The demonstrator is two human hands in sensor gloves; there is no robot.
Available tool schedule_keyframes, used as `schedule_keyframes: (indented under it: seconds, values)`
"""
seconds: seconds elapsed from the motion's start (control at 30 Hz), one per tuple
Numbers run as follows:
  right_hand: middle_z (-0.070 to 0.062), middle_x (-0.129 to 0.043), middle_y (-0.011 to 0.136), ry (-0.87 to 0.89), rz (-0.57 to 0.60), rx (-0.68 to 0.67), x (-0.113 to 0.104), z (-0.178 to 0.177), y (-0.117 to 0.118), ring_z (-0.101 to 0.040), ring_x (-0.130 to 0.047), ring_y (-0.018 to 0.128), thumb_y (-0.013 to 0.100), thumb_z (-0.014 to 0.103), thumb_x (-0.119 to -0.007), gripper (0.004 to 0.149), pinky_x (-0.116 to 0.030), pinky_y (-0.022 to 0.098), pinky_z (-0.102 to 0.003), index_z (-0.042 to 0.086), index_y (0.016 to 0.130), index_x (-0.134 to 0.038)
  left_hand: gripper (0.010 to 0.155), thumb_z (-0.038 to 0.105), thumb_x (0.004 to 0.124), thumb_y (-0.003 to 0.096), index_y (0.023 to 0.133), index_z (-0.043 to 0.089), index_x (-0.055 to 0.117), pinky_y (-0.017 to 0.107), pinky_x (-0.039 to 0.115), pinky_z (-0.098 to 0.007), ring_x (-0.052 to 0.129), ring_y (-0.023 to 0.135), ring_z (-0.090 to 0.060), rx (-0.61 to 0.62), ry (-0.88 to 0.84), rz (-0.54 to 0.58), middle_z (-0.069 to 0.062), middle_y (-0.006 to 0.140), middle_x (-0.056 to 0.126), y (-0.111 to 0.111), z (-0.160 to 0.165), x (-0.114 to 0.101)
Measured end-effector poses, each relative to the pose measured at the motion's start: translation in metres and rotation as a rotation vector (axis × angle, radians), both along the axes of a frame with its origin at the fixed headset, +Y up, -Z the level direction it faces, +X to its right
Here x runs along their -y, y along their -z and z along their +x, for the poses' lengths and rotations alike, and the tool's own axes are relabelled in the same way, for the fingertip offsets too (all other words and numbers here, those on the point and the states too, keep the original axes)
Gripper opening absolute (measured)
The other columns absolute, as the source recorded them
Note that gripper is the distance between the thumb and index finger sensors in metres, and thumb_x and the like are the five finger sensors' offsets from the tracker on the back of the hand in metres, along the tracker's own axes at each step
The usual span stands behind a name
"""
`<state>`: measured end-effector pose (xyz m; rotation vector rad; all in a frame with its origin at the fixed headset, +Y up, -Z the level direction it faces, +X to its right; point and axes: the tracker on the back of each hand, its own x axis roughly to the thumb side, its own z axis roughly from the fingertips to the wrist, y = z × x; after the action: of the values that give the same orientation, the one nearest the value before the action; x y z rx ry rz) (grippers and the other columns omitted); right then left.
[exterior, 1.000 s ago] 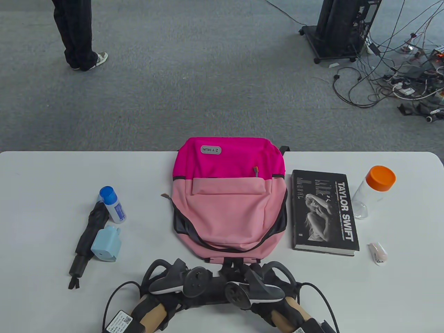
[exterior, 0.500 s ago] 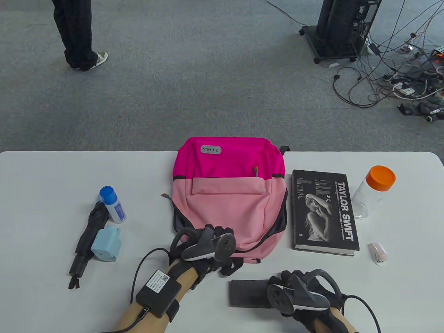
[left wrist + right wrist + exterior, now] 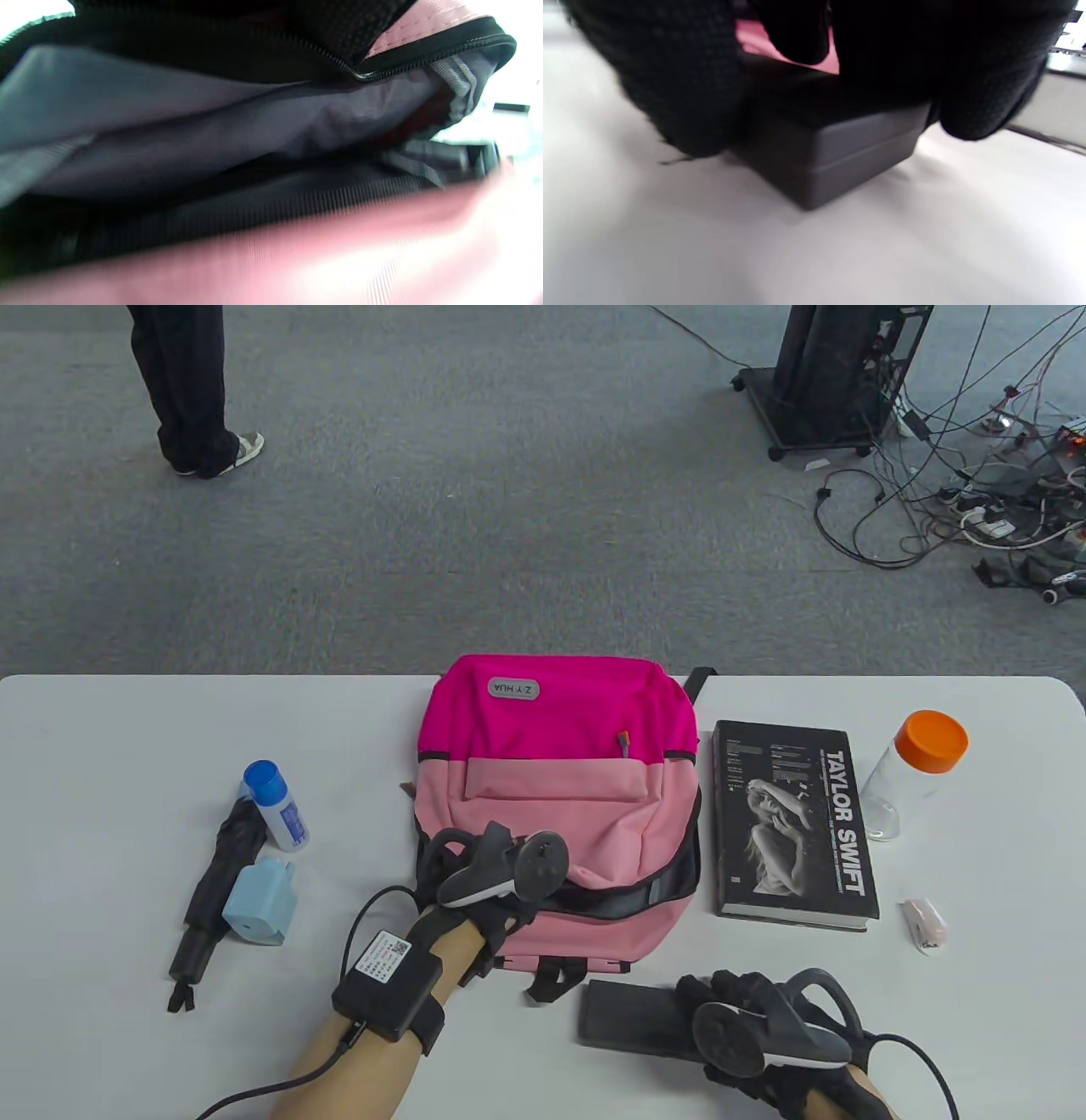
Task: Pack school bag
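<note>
A pink backpack lies flat mid-table with its zipped opening toward me. My left hand grips the upper edge of the opening and holds it lifted, so a dark gap shows. The left wrist view looks into the bag at its grey lining and the zipper; my fingers are not seen there. My right hand holds a flat black box on the table just in front of the bag. In the right wrist view gloved fingers clasp the box from above.
Right of the bag lie a black book, a clear bottle with an orange cap and a small white object. On the left are a blue-capped bottle, a black folded umbrella and a light blue item.
My hands separated from the near edge. The left hand took the bag's upper edge and lifted it, widening the opening. The right hand brought the black box slightly right.
</note>
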<state>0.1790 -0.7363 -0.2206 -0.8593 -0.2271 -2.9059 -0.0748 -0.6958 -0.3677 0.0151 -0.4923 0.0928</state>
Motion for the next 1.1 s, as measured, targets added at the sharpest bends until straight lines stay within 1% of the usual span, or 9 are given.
schedule_keyframes:
  seconds: [0.17,0.23,0.33,0.47,0.67,0.83,0.9,0.97,1.1]
  values:
    - [-0.039,-0.075,0.105,0.102,0.088,0.012,-0.044,-0.006,0.012,-0.059,-0.086,0.09,0.042,0.039,-0.093,0.081,-0.087,0.054,-0.067,0.01,0.108,-0.057,0.046,0.03,0.076,0.0472,0.092,0.02,0.079,0.069,0.08,-0.062,0.106,0.075,-0.034,-0.038,-0.07,0.133,-0.003,0.079,0.102,0.012,-0.005,-0.063]
    - [-0.04,-0.072,0.107,0.117,0.092,0.028,-0.051,-0.011,0.024,-0.061,-0.083,0.091,0.044,0.037,-0.091,0.079,-0.086,0.055,-0.068,0.009,0.108,-0.054,0.046,0.03,0.077,0.0468,0.092,0.021,0.08,0.069,0.08,-0.062,0.106,0.075,-0.033,-0.055,-0.127,0.184,-0.003,0.079,0.102,0.013,-0.008,-0.081]
    - [-0.041,-0.068,0.108,0.096,0.111,0.043,-0.051,-0.03,0.049,-0.063,-0.08,0.093,0.045,0.035,-0.088,0.077,-0.086,0.055,-0.067,0.011,0.109,-0.052,0.046,0.029,0.078,0.0471,0.092,0.021,0.08,0.069,0.079,-0.063,0.105,0.077,-0.034,-0.077,-0.196,0.173,-0.004,0.081,0.102,0.011,-0.01,-0.1]
    - [-0.043,-0.064,0.109,0.108,0.066,0.008,-0.037,-0.066,0.083,-0.065,-0.076,0.094,0.046,0.032,-0.083,0.076,-0.089,0.053,-0.067,0.01,0.11,-0.048,0.047,0.029,0.078,0.0473,0.093,0.021,0.078,0.069,0.08,-0.063,0.103,0.08,-0.034,-0.068,-0.163,0.206,-0.003,0.084,0.1,0.007,-0.005,-0.111]
    - [-0.045,-0.053,0.111,-0.045,0.132,0.057,-0.015,-0.113,0.136,-0.069,-0.065,0.097,0.047,0.025,-0.079,0.077,-0.092,0.052,-0.065,0.018,0.11,-0.035,0.046,0.027,0.077,0.0469,0.092,0.022,0.079,0.07,0.08,-0.064,0.102,0.081,-0.035,-0.049,-0.217,0.189,-0.004,0.085,0.1,-0.002,-0.007,-0.124]
    - [-0.04,-0.049,0.114,-0.146,0.191,0.136,0.001,-0.128,0.17,-0.068,-0.055,0.099,0.048,0.019,-0.076,0.069,-0.091,0.055,-0.066,0.027,0.108,-0.042,0.046,0.027,0.077,0.0466,0.092,0.022,0.079,0.07,0.08,-0.063,0.103,0.08,-0.034,-0.053,-0.224,0.226,-0.003,0.084,0.1,-0.014,-0.015,-0.135]
    - [-0.035,-0.049,0.115,-0.2,0.166,0.176,0.013,-0.131,0.183,-0.064,-0.054,0.1,0.049,0.017,-0.076,0.069,-0.085,0.06,-0.068,0.03,0.106,-0.04,0.046,0.028,0.077,0.0466,0.092,0.023,0.079,0.07,0.08,-0.062,0.103,0.08,-0.034,-0.073,-0.212,0.229,-0.002,0.084,0.1,-0.015,-0.022,-0.135]
    - [-0.029,-0.044,0.116,-0.245,0.128,0.195,0.023,-0.133,0.19,-0.059,-0.045,0.104,0.05,0.014,-0.074,0.069,-0.07,0.067,-0.073,0.032,0.105,-0.036,0.046,0.028,0.077,0.0466,0.092,0.023,0.079,0.07,0.079,-0.063,0.103,0.081,-0.034,-0.099,-0.204,0.207,-0.002,0.084,0.1,-0.013,-0.028,-0.133]
    - [-0.034,-0.03,0.115,-0.223,0.054,0.179,0.022,-0.137,0.183,-0.064,-0.033,0.102,0.051,0.022,-0.075,0.074,-0.054,0.068,-0.078,0.027,0.107,-0.026,0.046,0.028,0.077,0.0472,0.093,0.023,0.078,0.071,0.078,-0.063,0.101,0.083,-0.035,-0.116,-0.196,0.211,-0.003,0.086,0.099,-0.01,-0.035,-0.127]
